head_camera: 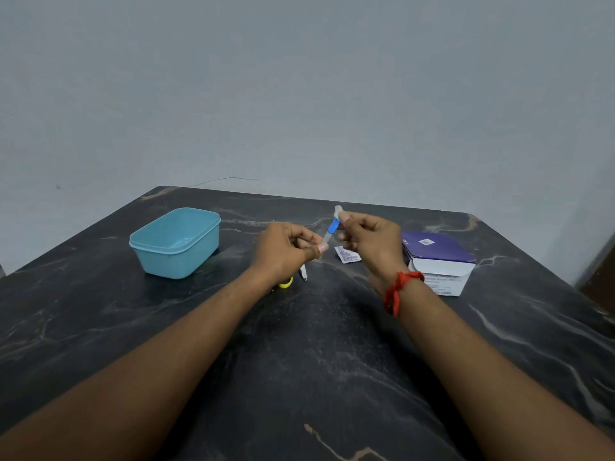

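Above the middle of the dark marbled table [299, 344] both hands hold one small slender item, a needle [332, 226] with a blue hub and a clear cap. My left hand [286, 249] pinches its lower clear end between thumb and fingers. My right hand [369, 241] pinches the upper end by the blue hub, and a pale tip sticks out above its fingers. A red thread band circles the right wrist.
A light blue plastic tub [176, 242] stands open at the left. A purple and white carton [439, 261] lies at the right. A small white sachet [347, 255], a thin white piece [303, 272] and a yellow ring [286, 282] lie under the hands. A grey wall stands behind.
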